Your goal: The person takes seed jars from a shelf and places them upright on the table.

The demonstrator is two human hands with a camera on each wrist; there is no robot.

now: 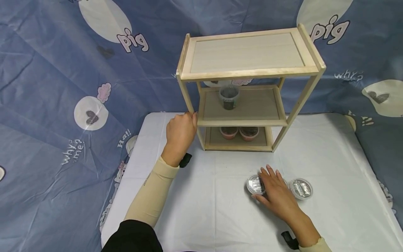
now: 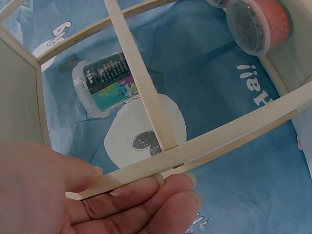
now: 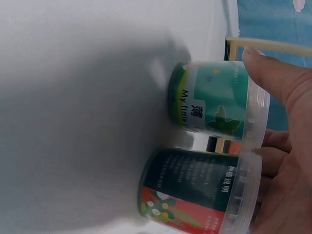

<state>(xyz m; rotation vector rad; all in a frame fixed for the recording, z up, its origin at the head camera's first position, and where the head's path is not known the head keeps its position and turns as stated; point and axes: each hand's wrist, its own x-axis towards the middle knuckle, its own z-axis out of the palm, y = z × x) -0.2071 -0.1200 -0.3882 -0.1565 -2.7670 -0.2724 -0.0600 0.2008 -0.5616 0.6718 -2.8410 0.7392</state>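
Observation:
My left hand (image 1: 181,131) grips the left front post of a small wooden shelf rack (image 1: 245,123); in the left wrist view its thumb and fingers pinch the wooden bar (image 2: 209,141). On the white table, my right hand (image 1: 278,196) reaches over lidded plastic cups. The right wrist view shows a green-labelled cup (image 3: 219,100) between its thumb and fingers, held at the clear lid. Close by stands a dark-and-red cup (image 3: 190,187). Another silver-topped cup (image 1: 301,189) sits right of the hand, which partly hides a lid beneath it.
One cup (image 1: 229,97) stands on the rack's middle shelf. Two reddish cups, a left one (image 1: 229,132) and a right one (image 1: 249,133), sit on the bottom shelf. Blue printed cloth (image 1: 63,87) hangs behind the white-covered table (image 1: 220,210).

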